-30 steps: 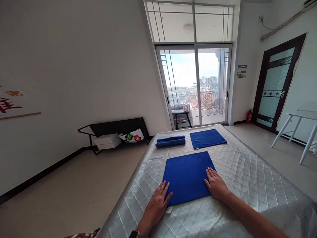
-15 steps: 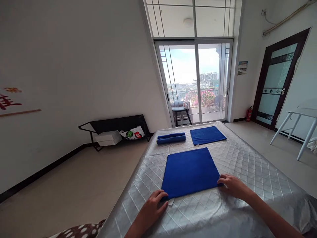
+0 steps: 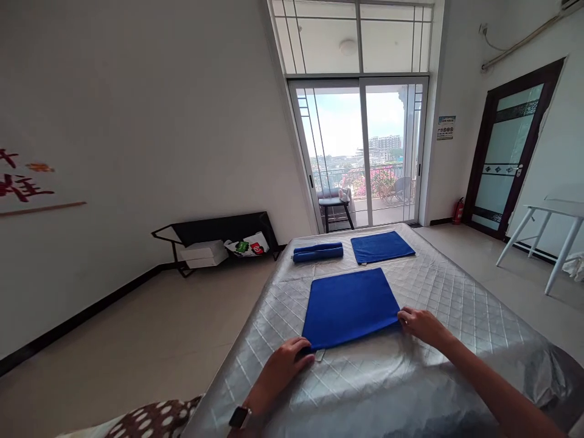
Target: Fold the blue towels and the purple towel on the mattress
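Note:
A flat blue cloth (image 3: 351, 306) lies on the silver quilted cover (image 3: 360, 389). My left hand (image 3: 285, 365), with a watch on its wrist, is closed at the cloth's near left corner, beside a small white tag. At the near right corner my right hand (image 3: 417, 323) pinches the cloth, and that edge is slightly raised. Beyond it, a rolled blue cloth (image 3: 318, 253) rests at the left and another flat blue cloth (image 3: 382, 247) at the right.
A black rack (image 3: 219, 231) with white boxes stands by the left wall. Brown spotted fabric (image 3: 155, 421) shows at the lower left. Past the cover's far edge are a dark stool (image 3: 336, 204) and sliding glass doors. A white stool (image 3: 554, 210) is at the right.
The near edge of the flat cloth has shifted away from me, with its right corner lifted off the cover. Both hands have moved slightly forward. The watch has come into view.

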`<state>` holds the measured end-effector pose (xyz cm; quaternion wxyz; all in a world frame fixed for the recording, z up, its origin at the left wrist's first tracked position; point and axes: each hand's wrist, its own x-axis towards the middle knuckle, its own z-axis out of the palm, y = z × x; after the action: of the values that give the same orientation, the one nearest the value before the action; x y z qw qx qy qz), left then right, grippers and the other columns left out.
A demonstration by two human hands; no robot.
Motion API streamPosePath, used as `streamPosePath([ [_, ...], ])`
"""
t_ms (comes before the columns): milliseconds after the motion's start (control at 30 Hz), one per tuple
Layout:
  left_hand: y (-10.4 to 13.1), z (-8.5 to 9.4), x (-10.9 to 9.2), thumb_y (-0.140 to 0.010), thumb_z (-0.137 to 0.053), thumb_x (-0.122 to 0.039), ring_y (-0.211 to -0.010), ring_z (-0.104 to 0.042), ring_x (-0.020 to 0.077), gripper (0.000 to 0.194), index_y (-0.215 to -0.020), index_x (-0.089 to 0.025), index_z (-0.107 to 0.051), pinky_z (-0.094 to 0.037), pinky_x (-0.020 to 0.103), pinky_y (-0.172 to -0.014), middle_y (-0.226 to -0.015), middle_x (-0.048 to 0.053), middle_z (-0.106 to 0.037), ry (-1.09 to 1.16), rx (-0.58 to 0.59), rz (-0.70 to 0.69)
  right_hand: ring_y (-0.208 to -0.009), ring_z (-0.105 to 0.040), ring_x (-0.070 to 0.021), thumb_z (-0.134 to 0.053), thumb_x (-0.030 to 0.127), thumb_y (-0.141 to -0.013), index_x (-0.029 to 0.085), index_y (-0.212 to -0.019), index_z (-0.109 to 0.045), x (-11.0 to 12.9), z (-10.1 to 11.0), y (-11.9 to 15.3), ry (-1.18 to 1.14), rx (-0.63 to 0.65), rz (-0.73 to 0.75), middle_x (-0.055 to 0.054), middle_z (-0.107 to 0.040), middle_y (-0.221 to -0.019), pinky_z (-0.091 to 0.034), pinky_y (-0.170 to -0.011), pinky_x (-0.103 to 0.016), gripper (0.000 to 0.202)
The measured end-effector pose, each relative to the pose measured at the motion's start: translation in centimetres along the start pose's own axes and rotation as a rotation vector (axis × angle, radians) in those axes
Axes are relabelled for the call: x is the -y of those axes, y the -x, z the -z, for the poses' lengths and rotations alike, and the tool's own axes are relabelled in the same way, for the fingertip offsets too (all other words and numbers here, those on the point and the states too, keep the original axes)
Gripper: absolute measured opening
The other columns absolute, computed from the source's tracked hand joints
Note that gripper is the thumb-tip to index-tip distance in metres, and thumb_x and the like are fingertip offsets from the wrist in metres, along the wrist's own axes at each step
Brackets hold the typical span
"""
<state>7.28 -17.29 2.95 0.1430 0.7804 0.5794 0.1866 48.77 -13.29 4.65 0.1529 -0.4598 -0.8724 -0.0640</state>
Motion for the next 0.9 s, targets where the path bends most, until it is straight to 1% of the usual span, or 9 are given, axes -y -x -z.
streamPosePath([
  [167, -0.1, -0.5, -0.8, -0.094, -0.055, -0.031, -0.111, -0.066, 0.0223, 0.022, -0.108, -0.024, -0.070, -0.051, 0.034, -0.097, -0.119, 0.006, -0.071, -0.138, -0.009, 0.005, -0.072, -0.071, -0.0151, -0.046, 0.016, -0.097, 0.022, -0.100, -0.065, -0.5, 1.3, -0.9, -0.174, -0.107, -0.052, -0.004, -0.073, -0.094, -0.050, -0.064, -0.024, 0.020],
  [300, -0.3, -1.5, -0.9, -0.096, -0.049, -0.019, -0.105, -0.068, 0.0239, 0.022, -0.103, -0.021, -0.070, -0.054, 0.037, -0.092, -0.113, 0.009, -0.072, -0.363, -0.049, -0.061, -0.073, -0.072, -0.0161, -0.046, 0.017, -0.097, 0.023, -0.099, -0.065, -0.2, 2.6, -1.2, -0.203, -0.138, -0.026, -0.004, -0.073, -0.093, -0.053, -0.067, -0.025, 0.021],
  [400, -0.4, -2.1, -0.2, -0.093, -0.048, -0.010, -0.098, -0.071, 0.0234, 0.026, -0.100, -0.021, -0.070, -0.057, 0.036, -0.086, -0.104, 0.007, -0.074, -0.478, -0.093, -0.141, -0.078, -0.073, -0.0171, -0.045, 0.015, -0.097, 0.023, -0.099, -0.066, 0.0, 3.2, -1.2, -0.214, -0.200, 0.015, -0.005, -0.074, -0.095, -0.057, -0.071, -0.028, 0.022],
  [467, -0.3, -2.1, 0.4, -0.092, -0.047, -0.008, -0.091, -0.073, 0.0226, 0.028, -0.099, -0.021, -0.070, -0.059, 0.034, -0.081, -0.097, 0.006, -0.075, -0.500, -0.172, -0.225, -0.081, -0.074, -0.0180, -0.047, 0.016, -0.097, 0.023, -0.100, -0.066, -0.1, 3.5, -1.1, -0.219, -0.242, 0.059, -0.006, -0.074, -0.099, -0.059, -0.072, -0.029, 0.021],
  [567, -0.1, -1.6, 0.8, -0.094, -0.042, -0.011, -0.083, -0.074, 0.0217, 0.029, -0.102, -0.021, -0.068, -0.061, 0.032, -0.075, -0.091, 0.006, -0.075, -0.450, -0.393, -0.362, -0.081, -0.074, -0.0188, -0.046, 0.019, -0.099, 0.022, -0.102, -0.065, -0.5, 4.0, -0.9, -0.211, -0.281, 0.117, -0.007, -0.075, -0.101, -0.061, -0.070, -0.030, 0.020],
  [633, 0.2, -0.6, 0.2, -0.097, -0.040, -0.015, -0.081, -0.075, 0.0205, 0.028, -0.109, -0.021, -0.065, -0.062, 0.031, -0.073, -0.090, 0.005, -0.075, -0.356, -0.517, -0.422, -0.080, -0.074, -0.0185, -0.042, 0.023, -0.102, 0.023, -0.104, -0.066, -0.9, 4.8, -0.7, -0.212, -0.309, 0.124, -0.007, -0.075, -0.099, -0.061, -0.068, -0.030, 0.024],
  [700, 0.6, 1.0, -1.1, -0.099, -0.042, -0.020, -0.077, -0.074, 0.0177, 0.025, -0.112, -0.022, -0.063, -0.061, 0.027, -0.071, -0.087, 0.003, -0.075, -0.216, -0.557, -0.456, -0.079, -0.074, -0.0180, -0.040, 0.028, -0.104, 0.024, -0.107, -0.066, -1.4, 5.9, -0.4, -0.221, -0.345, 0.117, -0.006, -0.075, -0.098, -0.061, -0.067, -0.030, 0.027],
  [767, 1.2, 3.3, -2.9, -0.098, -0.046, -0.022, -0.072, -0.073, 0.0143, 0.020, -0.108, -0.024, -0.063, -0.060, 0.021, -0.070, -0.084, 0.000, -0.074, -0.063, -0.478, -0.454, -0.078, -0.074, -0.0177, -0.039, 0.032, -0.105, 0.024, -0.109, -0.067, -2.0, 7.4, -0.1, -0.226, -0.385, 0.121, -0.006, -0.075, -0.097, -0.062, -0.067, -0.029, 0.029],
  [900, 2.5, 8.1, -6.5, -0.095, -0.050, -0.020, -0.072, -0.071, 0.0113, 0.020, -0.088, -0.026, -0.068, -0.057, 0.015, -0.069, -0.085, -0.001, -0.074, 0.149, -0.168, -0.430, -0.076, -0.075, -0.0160, -0.043, 0.034, -0.105, 0.024, -0.109, -0.069, -2.8, 11.3, 0.8, -0.222, -0.444, 0.151, -0.005, -0.076, -0.094, -0.062, -0.065, -0.026, 0.028],
])
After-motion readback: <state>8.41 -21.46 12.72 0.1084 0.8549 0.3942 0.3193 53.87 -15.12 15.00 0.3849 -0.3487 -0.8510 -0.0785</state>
